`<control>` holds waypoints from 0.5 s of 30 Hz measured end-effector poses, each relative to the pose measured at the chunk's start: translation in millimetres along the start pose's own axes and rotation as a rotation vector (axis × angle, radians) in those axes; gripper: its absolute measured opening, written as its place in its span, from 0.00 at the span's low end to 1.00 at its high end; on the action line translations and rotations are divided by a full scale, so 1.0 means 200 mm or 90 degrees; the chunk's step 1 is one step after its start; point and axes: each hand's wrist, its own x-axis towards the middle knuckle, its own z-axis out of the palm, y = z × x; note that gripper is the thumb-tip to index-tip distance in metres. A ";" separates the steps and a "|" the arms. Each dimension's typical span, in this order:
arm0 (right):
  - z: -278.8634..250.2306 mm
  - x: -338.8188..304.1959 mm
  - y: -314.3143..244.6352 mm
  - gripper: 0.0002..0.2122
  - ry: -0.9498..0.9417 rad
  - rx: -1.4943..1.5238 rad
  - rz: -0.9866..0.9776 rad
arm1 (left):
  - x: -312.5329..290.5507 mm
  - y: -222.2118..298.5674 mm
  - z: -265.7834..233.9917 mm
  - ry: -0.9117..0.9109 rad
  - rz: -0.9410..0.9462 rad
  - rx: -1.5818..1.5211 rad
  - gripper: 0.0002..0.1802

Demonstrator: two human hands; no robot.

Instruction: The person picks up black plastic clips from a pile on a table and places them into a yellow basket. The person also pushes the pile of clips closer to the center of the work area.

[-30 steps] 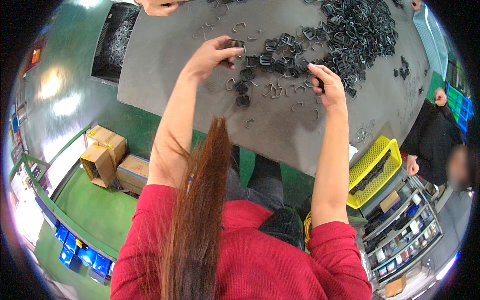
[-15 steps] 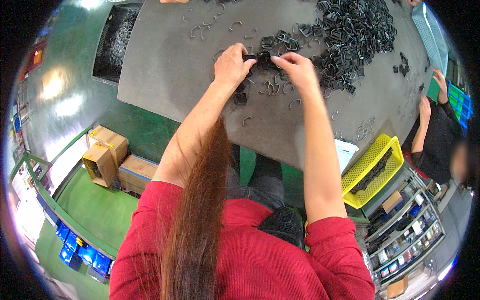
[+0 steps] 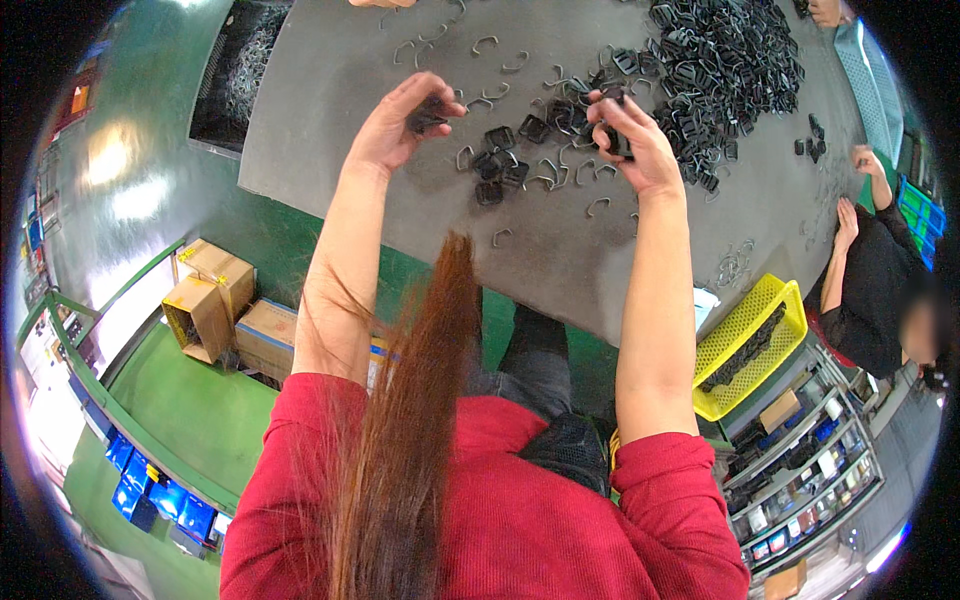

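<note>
**Hands lifted apart, each with a dark buckle**

Since half a second ago the two hands, which met over the small cluster of buckles, have drawn apart and risen off the grey table (image 3: 330, 120). The left hand (image 3: 400, 125) is cupped, fingers curled toward the thumb, pinching a dark buckle (image 3: 428, 117) at its fingertips. The right hand (image 3: 630, 140) is closed loosely around another dark buckle (image 3: 618, 142), wrist bent down, forearm running straight up from the red sleeve.

Between the hands, loose buckles (image 3: 500, 165) and bent wire clips (image 3: 485, 43) lie on the table; the big buckle heap (image 3: 720, 60) sits at its far right part. Left of the table and below it stand brown cardboard boxes (image 3: 205, 300); right of it, a yellow mesh basket (image 3: 745, 345). Another person's hands (image 3: 860, 190) rest at the table's right edge.
</note>
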 end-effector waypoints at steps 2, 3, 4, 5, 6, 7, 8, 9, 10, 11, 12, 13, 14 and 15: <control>0.01 0.04 0.00 0.08 0.087 -0.226 0.023 | 0.03 -0.05 0.00 0.028 -0.024 0.161 0.15; 0.01 0.04 -0.03 0.12 0.074 -0.212 0.056 | 0.03 -0.06 0.03 0.054 -0.051 0.296 0.16; -0.01 0.05 -0.03 0.14 0.138 -0.423 0.045 | 0.02 -0.06 0.10 0.077 -0.074 0.433 0.16; -0.05 0.07 -0.02 0.16 0.203 -0.634 0.033 | 0.00 -0.07 0.18 0.127 -0.022 0.570 0.16; -0.07 0.07 0.00 0.18 0.264 -0.846 0.024 | 0.00 -0.14 0.18 0.108 0.188 0.738 0.16; -0.11 0.07 0.01 0.19 0.249 -0.735 -0.001 | -0.01 -0.19 0.20 0.120 0.205 0.849 0.16; -0.14 0.05 0.01 0.19 0.260 -0.707 0.021 | -0.01 -0.24 0.22 0.131 0.221 0.961 0.16; -0.15 -0.01 0.01 0.19 0.272 -0.679 0.045 | -0.01 -0.25 0.25 0.112 0.190 0.985 0.15; -0.18 -0.04 0.02 0.20 0.281 -0.652 0.070 | -0.01 -0.24 0.25 0.097 0.164 0.969 0.15; -0.24 -0.05 0.07 0.17 0.284 -0.766 0.076 | -0.01 -0.23 0.25 0.081 0.139 0.954 0.15; -0.24 -0.09 0.05 0.16 0.247 -0.603 0.110 | 0.01 -0.22 0.25 0.066 0.116 0.935 0.15; -0.23 -0.15 0.04 0.15 0.208 -0.439 0.142 | 0.03 -0.20 0.20 0.048 0.072 0.818 0.15; -0.23 -0.18 0.03 0.14 0.166 -0.274 0.172 | 0.04 -0.19 0.16 0.026 0.125 0.718 0.15; -0.26 -0.20 0.07 0.12 0.172 -0.256 0.170 | 0.05 -0.14 0.14 0.017 0.023 0.580 0.15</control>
